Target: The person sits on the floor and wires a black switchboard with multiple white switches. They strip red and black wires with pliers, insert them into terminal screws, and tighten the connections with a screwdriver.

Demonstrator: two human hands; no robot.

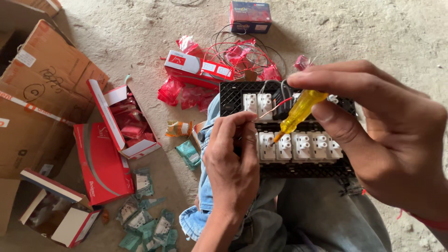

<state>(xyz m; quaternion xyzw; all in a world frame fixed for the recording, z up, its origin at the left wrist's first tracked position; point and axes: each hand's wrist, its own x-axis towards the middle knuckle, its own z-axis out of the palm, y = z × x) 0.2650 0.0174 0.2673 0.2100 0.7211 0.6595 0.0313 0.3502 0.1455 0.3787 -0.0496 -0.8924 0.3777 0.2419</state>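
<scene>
Now Tightening a Terminal on the Switch Plate

Now we are in the middle of wiring: we judge the step in hand to be fixing a red wire into one of the white switch modules set in a black grid plate. That plate rests on our lap, on the blue jeans, at the centre of the frame.

Our right hand, filling the right side of the frame, is closed around a yellow-handled screwdriver, thumb and fingers clamped on the handle. The tool slants down to the left, and its tip meets the lower row of modules near that row's left end. Our left hand, at centre left, presses on the plate's left edge; its fingertips are pinched together at the near end of the red wire, though we cannot tell how firmly they grip it.

The next move, as we judge it, calls for a steady turn of the driver with the plate braced and the wire kept seated, without letting the tip slip off the small screw.

On the concrete floor, red and white boxes lie at left, cardboard cartons fill the far left, loose coils of wire sit at upper centre, and small packets in green wrap are scattered at lower left.
</scene>
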